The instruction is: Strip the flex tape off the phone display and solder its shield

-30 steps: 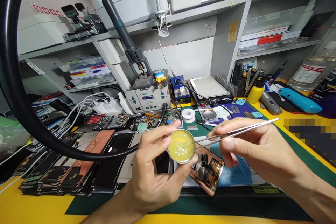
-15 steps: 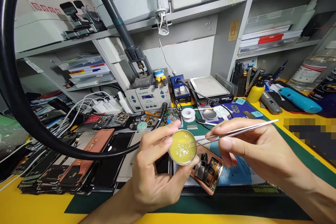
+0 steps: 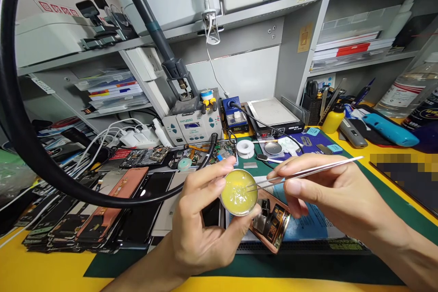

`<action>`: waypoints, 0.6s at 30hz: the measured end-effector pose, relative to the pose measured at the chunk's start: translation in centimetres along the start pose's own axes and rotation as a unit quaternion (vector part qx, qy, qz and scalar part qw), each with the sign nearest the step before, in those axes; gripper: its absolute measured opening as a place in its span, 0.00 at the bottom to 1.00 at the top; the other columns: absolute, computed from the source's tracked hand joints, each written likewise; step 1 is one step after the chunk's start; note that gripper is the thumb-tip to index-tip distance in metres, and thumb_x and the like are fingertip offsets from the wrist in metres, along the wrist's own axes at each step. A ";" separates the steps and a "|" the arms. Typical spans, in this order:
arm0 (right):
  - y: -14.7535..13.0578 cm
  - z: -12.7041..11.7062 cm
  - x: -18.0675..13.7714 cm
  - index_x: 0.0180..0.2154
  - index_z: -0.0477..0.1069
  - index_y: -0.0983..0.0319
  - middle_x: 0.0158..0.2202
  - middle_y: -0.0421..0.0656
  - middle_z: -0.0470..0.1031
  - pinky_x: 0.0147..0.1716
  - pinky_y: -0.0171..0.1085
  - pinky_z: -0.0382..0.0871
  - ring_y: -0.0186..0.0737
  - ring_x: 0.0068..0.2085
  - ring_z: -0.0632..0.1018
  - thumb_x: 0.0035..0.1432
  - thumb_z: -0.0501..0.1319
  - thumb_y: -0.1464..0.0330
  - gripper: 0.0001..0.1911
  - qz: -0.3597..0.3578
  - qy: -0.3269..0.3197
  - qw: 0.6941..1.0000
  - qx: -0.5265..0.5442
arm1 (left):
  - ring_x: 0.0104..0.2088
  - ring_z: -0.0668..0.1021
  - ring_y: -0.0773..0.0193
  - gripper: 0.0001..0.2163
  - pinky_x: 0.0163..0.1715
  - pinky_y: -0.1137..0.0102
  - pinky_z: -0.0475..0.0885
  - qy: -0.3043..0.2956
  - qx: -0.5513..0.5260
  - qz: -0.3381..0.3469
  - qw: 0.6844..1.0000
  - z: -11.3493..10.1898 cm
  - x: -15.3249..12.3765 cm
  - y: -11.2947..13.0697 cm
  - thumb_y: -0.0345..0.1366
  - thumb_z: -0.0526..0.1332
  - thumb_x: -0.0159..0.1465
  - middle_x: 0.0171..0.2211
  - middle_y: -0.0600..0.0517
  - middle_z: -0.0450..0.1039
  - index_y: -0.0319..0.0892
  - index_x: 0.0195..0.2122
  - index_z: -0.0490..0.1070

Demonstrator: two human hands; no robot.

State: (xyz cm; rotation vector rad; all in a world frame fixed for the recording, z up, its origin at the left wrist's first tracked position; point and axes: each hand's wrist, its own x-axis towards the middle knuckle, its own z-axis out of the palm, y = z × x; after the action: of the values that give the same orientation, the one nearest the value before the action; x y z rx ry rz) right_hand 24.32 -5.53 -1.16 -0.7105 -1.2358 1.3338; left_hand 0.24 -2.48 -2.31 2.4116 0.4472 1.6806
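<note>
My left hand (image 3: 208, 219) grips a small round tin of yellow paste (image 3: 236, 194) between fingers and thumb, its open face tilted toward me. The paste is glossy and broken up in the middle. In my right hand (image 3: 318, 187) is a pair of metal tweezers (image 3: 308, 173), held between thumb and fingers, with the tips at the paste near the tin's right side. Below and behind the hands lies an opened phone (image 3: 273, 228) with bare inner parts, resting on a blue-and-white surface and partly hidden by my left hand.
Phone parts (image 3: 102, 210) are stacked at the left. A thick black hose (image 3: 85, 196) loops across the left side. Behind stand a hot-air station (image 3: 193, 125), a soldering station (image 3: 235, 114) and a flat heating plate (image 3: 273, 114). A yellow bottle (image 3: 333, 119) stands at the right.
The tweezer tips have shifted very slightly within the paste. Both hands keep almost the same place, and the tin stays in my left hand.
</note>
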 end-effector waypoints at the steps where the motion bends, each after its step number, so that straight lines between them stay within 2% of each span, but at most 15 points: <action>1: 0.0 0.1 0.0 0.40 0.86 0.51 0.32 0.41 0.84 0.22 0.31 0.79 0.33 0.23 0.81 0.60 0.74 0.68 0.06 -0.001 0.001 1.000 0.000 | 0.58 0.80 0.45 0.39 0.57 0.50 0.80 0.000 -0.001 0.000 1.000 0.0 0.0 0.0 0.17 0.75 0.51 0.58 0.41 0.71 0.40 0.62 0.65; 13: -0.2 0.3 0.3 0.40 0.86 0.53 0.24 0.38 0.80 0.22 0.29 0.76 0.31 0.22 0.79 0.58 0.75 0.68 0.06 0.014 0.016 1.000 0.016 | 0.58 0.79 0.47 0.38 0.58 0.50 0.79 0.002 0.003 0.001 1.000 0.0 0.0 -0.4 0.19 0.76 0.51 0.56 0.41 0.72 0.40 0.62 0.65; 18: -1.0 0.0 1.0 0.35 0.86 0.56 0.32 0.43 0.85 0.18 0.33 0.71 0.35 0.21 0.79 0.51 0.77 0.69 0.07 -0.017 0.069 0.997 0.033 | 0.57 0.80 0.49 0.35 0.59 0.48 0.77 -0.018 0.018 -0.044 0.999 0.0 0.2 -0.8 0.21 0.76 0.52 0.56 0.42 0.74 0.44 0.59 0.68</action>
State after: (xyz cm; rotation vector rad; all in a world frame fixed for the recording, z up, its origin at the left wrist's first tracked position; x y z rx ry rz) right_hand 24.48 -4.78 0.01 -0.7204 -1.0837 1.2706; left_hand 0.20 -1.63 -2.39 2.4052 0.5743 1.6051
